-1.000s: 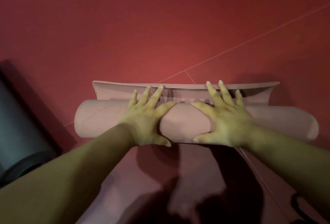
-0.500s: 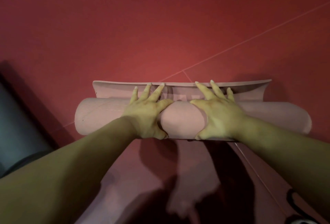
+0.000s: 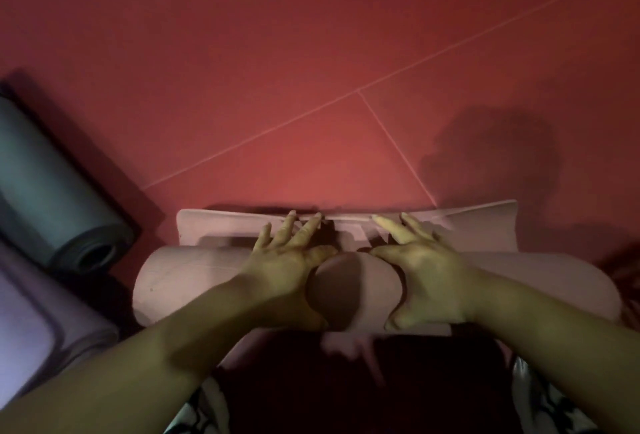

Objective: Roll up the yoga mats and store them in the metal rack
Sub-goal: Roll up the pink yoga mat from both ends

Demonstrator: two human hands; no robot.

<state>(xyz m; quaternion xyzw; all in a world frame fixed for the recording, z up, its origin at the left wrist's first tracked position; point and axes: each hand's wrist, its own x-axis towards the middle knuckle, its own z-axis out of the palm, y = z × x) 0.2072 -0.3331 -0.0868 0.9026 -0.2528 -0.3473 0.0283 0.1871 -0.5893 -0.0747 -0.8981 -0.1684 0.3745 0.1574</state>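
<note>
While left hand (image 3: 287, 271) and right hand (image 3: 426, 274) press flat on top of the pink mat (image 3: 180, 281), fingers straight and spread, neither grips anything. Fingertips reach onto the unrolled strip. Mat lies crosswise on the red floor (image 3: 311, 53), nearly all rolled, with a short flat end on the far side. Rolled grey mat (image 3: 45, 184) is at left, lilac mat (image 3: 27, 323) nearer.

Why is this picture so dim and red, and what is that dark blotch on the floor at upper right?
Head view: low light, brightest on the red floor just beyond the pink mat; head view: the blotch is a soft-edged cast shadow; head view: fingertips of the left hand and right hand look slightly smeared, the bottom edge nearly black.
</note>
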